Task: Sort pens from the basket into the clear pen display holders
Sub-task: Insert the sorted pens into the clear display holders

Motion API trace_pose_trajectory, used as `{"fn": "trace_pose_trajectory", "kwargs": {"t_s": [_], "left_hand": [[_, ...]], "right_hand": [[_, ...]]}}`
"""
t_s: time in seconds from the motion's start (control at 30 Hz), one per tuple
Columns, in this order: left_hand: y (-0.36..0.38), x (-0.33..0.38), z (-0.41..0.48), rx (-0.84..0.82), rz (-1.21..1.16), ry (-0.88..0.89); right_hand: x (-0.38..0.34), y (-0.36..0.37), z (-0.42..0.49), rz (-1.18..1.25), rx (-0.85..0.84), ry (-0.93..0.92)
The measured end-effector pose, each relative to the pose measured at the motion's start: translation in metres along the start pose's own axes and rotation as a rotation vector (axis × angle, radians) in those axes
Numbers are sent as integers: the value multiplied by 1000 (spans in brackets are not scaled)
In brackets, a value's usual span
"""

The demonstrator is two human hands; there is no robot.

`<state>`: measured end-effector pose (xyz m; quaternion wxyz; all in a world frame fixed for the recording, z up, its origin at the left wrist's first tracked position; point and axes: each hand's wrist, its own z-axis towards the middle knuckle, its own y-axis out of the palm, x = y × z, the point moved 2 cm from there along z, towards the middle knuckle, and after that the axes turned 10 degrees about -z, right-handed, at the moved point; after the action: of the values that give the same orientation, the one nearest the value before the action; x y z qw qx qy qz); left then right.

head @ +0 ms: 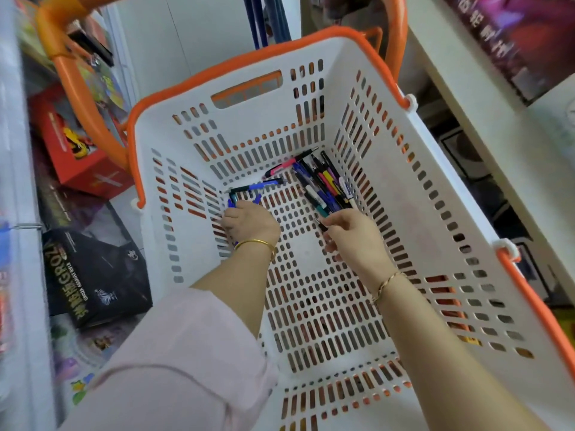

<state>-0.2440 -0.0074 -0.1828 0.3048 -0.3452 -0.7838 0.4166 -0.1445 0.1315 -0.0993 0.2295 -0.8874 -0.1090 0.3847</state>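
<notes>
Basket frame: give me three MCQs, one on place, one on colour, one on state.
1. Where in the basket does the bigger pen pile lie?
A) against the near wall
B) in the far right corner
C) in the centre of the floor

2. What colour is the rim?
A) orange
B) green
C) black

3. What is the left hand doing?
A) resting flat on the rim
B) hanging outside the basket
C) gripping blue pens

Answers:
1 B, the pile sits against the far right wall.
2 A, an orange band runs round the top of the white walls.
3 C, the hand is curled round blue pens low on the floor.
</notes>
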Motion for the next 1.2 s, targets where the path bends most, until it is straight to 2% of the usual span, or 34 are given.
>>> {"fn": "trace_pose_trajectory", "kwargs": {"t_s": [0.2, 0.37, 0.47, 0.63, 0.73, 0.8, 0.9, 1.03, 1.2], "left_hand": [[-4, -2, 7, -57, -104, -29], [-1, -12, 3, -102, -43, 84], [3, -5, -21, -151, 8, 248], [-6, 37, -10, 72, 133, 712], [-7, 46, 22, 68, 272, 793], [-2, 43, 31, 39, 348, 810], [0, 39, 33, -1, 328, 773], [-4, 42, 21, 3, 183, 640], [-9, 42, 8, -165, -34, 523]], "right_hand": [[1, -2, 2, 16, -11, 12], [-1, -5, 3, 27, -11, 23], [-3, -8, 4, 16, 14, 26], [3, -12, 3, -8, 26, 46], [7, -15, 6, -17, 38, 48], [8, -17, 8, -5, 47, 47], [9, -18, 8, -5, 40, 54], [10, -17, 11, 3, 37, 70], [11, -19, 12, 21, 41, 96]]}}
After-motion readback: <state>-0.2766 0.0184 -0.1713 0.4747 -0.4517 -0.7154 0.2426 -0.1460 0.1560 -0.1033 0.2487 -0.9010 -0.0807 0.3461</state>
